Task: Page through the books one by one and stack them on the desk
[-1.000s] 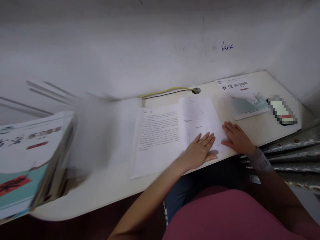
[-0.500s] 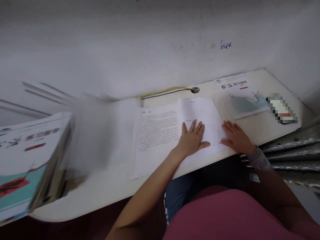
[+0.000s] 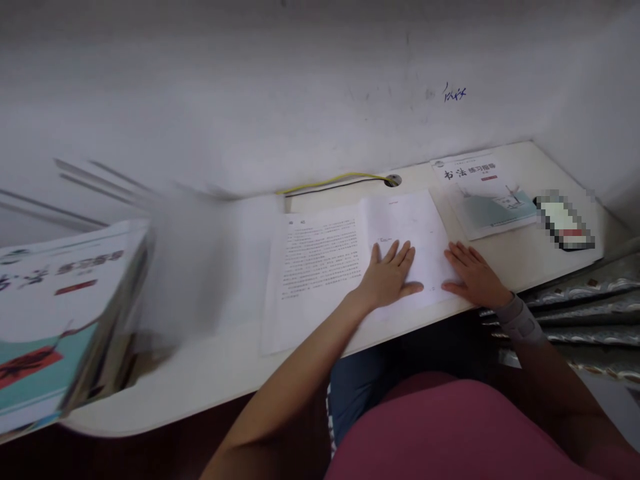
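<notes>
An open booklet lies on the white desk, with a page of dense print on its left side and a mostly blank page on its right. My left hand rests flat on the right page, fingers spread. At that page's right edge lies my right hand, palm down with fingers stretched out; a grey band is on its wrist. Neither hand grips anything. Beyond my right hand is a booklet with a white and teal cover.
A phone, partly pixelated, lies at the desk's right end. Stacked booklets stand at the left, beside a blurred pale area. A yellow cable runs along the wall into a round hole. The desk has a rounded front-left corner.
My left hand stays flat on the page and my right hand keeps its place at the edge. The view has shifted slightly, so the booklets sit a little further right.
</notes>
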Demonstrator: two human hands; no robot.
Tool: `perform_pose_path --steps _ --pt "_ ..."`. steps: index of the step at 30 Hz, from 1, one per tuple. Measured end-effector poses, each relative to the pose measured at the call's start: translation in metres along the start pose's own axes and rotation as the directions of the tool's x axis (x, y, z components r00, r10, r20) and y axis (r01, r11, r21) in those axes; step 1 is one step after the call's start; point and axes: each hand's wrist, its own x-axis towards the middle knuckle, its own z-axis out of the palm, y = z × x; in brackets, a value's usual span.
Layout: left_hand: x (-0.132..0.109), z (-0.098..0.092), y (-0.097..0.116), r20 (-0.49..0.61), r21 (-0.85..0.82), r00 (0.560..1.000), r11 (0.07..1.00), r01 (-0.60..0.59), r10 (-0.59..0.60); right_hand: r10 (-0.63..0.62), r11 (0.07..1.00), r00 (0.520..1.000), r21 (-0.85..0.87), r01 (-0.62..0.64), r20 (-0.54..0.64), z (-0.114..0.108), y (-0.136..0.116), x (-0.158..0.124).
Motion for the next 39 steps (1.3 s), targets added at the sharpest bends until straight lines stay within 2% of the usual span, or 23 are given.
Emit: perform_pose_path --steps 4,7,11,14,16,18,20,21,24,26,29,33,35,39 --pt "0.002 0.005 0.001 0.034 -0.036 0.999 0.999 -0.032 0.033 0.000 1.000 1.000 0.006 0.000 0.014 0.000 0.000 0.000" --pt "0.006 0.006 0.003 0.012 -0.058 0.999 0.997 -0.043 0.043 0.002 0.999 1.000 0.035 -0.002 -0.001 0.000 0.001 0.001" --pt "-0.004 0.000 0.001 -0.096 -0.079 0.995 0.996 -0.035 0.027 0.011 0.992 0.997 0.128 0.000 -0.080 0.000 0.005 0.000" --pt "-0.030 0.000 -0.018 -0.210 -0.071 0.972 0.993 0.091 -0.104 0.051 0.970 0.980 0.242 -0.004 -0.190 0.000 0.011 -0.004" --pt "-0.056 0.009 -0.041 -0.283 -0.086 0.919 0.962 0.260 -0.274 0.080 0.961 0.962 0.276 -0.005 -0.262 0.000 0.012 -0.006" --pt "-0.083 0.024 -0.067 -0.344 -0.143 0.820 0.888 0.437 -0.458 0.071 0.970 0.940 0.242 0.013 -0.333 -0.001 0.008 -0.008" --pt "-0.108 0.042 -0.090 -0.383 -0.210 0.724 0.818 0.536 -0.573 0.015 0.985 0.924 0.164 0.053 -0.383 -0.005 -0.003 -0.007" --pt "-0.118 0.050 -0.098 -0.396 -0.232 0.699 0.802 0.550 -0.595 -0.025 0.989 0.921 0.123 0.079 -0.389 -0.007 -0.011 -0.005" --pt "-0.135 0.066 -0.109 -0.397 -0.262 0.670 0.777 0.572 -0.627 -0.160 0.984 0.941 0.033 0.178 -0.298 -0.015 -0.044 0.003" --pt "-0.137 0.066 -0.108 -0.374 -0.259 0.645 0.742 0.618 -0.667 -0.241 0.969 0.951 0.004 0.246 -0.194 -0.017 -0.065 0.009" --pt "-0.137 0.055 -0.105 -0.376 -0.240 0.618 0.717 0.654 -0.690 -0.285 0.958 0.955 -0.012 0.285 -0.083 -0.014 -0.084 0.013" --pt "-0.145 0.037 -0.112 -0.392 -0.230 0.595 0.701 0.675 -0.702 -0.254 0.967 0.966 -0.029 0.253 -0.046 -0.007 -0.086 0.012" --pt "-0.151 0.031 -0.118 -0.360 -0.178 0.610 0.693 0.698 -0.706 -0.250 0.968 0.967 -0.041 0.248 -0.041 -0.006 -0.086 0.011" --pt "-0.158 0.023 -0.123 -0.269 -0.050 0.670 0.705 0.707 -0.692 -0.235 0.970 0.972 -0.069 0.234 -0.014 -0.011 -0.091 0.011"
